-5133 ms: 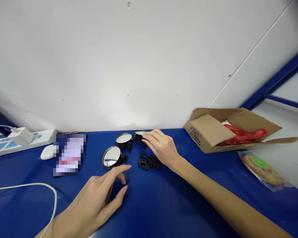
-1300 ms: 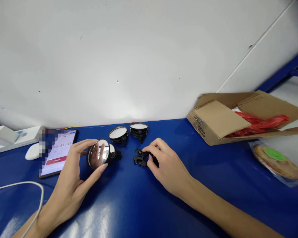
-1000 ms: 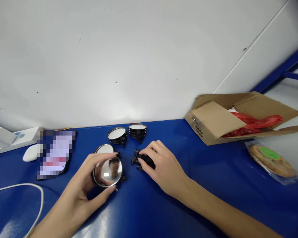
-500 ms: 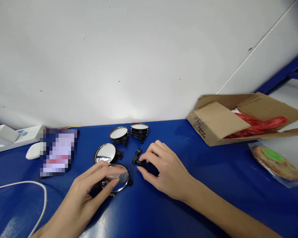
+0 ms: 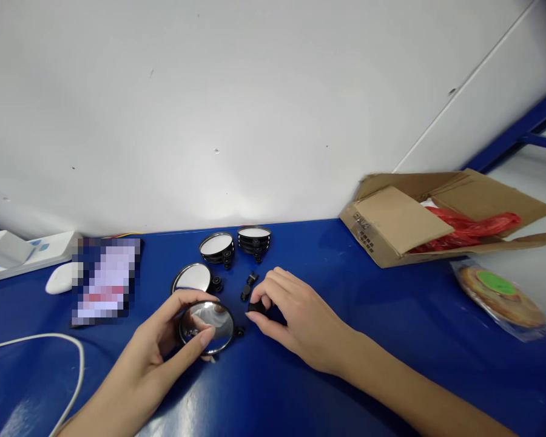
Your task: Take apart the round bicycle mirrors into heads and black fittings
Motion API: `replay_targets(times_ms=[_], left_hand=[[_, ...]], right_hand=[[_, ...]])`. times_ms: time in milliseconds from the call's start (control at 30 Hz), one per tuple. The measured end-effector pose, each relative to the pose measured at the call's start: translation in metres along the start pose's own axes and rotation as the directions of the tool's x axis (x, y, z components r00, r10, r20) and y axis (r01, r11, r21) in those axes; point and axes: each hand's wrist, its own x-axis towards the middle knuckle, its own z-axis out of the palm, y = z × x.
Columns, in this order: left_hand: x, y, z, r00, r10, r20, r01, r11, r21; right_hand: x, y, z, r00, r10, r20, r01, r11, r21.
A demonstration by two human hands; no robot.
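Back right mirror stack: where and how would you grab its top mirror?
Likely by the rim of the top mirror, at its right edge, coming from the right. The left edge sits close to the neighbouring stack, and black joints jut from the near side. It faces up, so a rim grip should limit smudges.

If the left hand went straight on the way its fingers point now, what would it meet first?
Leading with the round mirror it holds, the left hand would probably meet the small black part pinched in the right hand. Heights are unclear, so it could pass over.
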Motion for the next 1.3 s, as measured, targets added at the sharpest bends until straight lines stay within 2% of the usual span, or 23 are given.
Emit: replay_targets(times_ms=[200,367,433,533,633,767,900,1100,1300], left_hand=[[0.000,0.011,0.002,0.999,-0.017,0.045,0.021,0.995,-0.097],[0.002,0.012,0.002,0.999,-0.015,0.047,0.020,0.993,-0.114],[0.002,0.011,0.001,0.999,-0.014,0.036,0.018,0.994,-0.110],[0.003,0.009,0.002,1.000,0.012,0.027,-0.009,0.994,-0.109],[0.003,0.008,0.005,0.999,0.045,0.022,-0.043,0.993,-0.107],[0.000,0.009,0.013,0.999,0.043,0.000,-0.043,0.992,-0.122],[-0.004,0.014,0.020,0.996,0.049,-0.080,-0.061,0.987,-0.146],[-0.001,0.012,0.014,0.992,0.062,-0.113,-0.074,0.992,-0.103],[0.005,-0.006,0.002,0.992,0.118,-0.050,-0.121,0.991,-0.059]], right_hand=[[-0.001,-0.008,-0.004,0.992,0.118,0.037,-0.122,0.982,0.145],[-0.001,-0.013,-0.008,0.985,0.154,0.078,-0.171,0.935,0.310],[0.001,-0.016,-0.011,0.965,0.239,0.105,-0.261,0.860,0.439],[0.005,-0.018,-0.011,0.912,0.370,0.179,-0.392,0.654,0.647],[0.007,-0.018,-0.007,0.867,0.444,0.226,-0.439,0.467,0.767],[0.008,-0.019,-0.001,0.828,0.492,0.270,-0.471,0.348,0.811],[0.008,-0.024,-0.001,0.815,0.485,0.317,-0.479,0.257,0.839],[0.010,-0.022,-0.005,0.798,0.469,0.378,-0.530,0.248,0.811],[0.009,-0.016,-0.003,0.780,0.491,0.389,-0.553,0.249,0.795]])
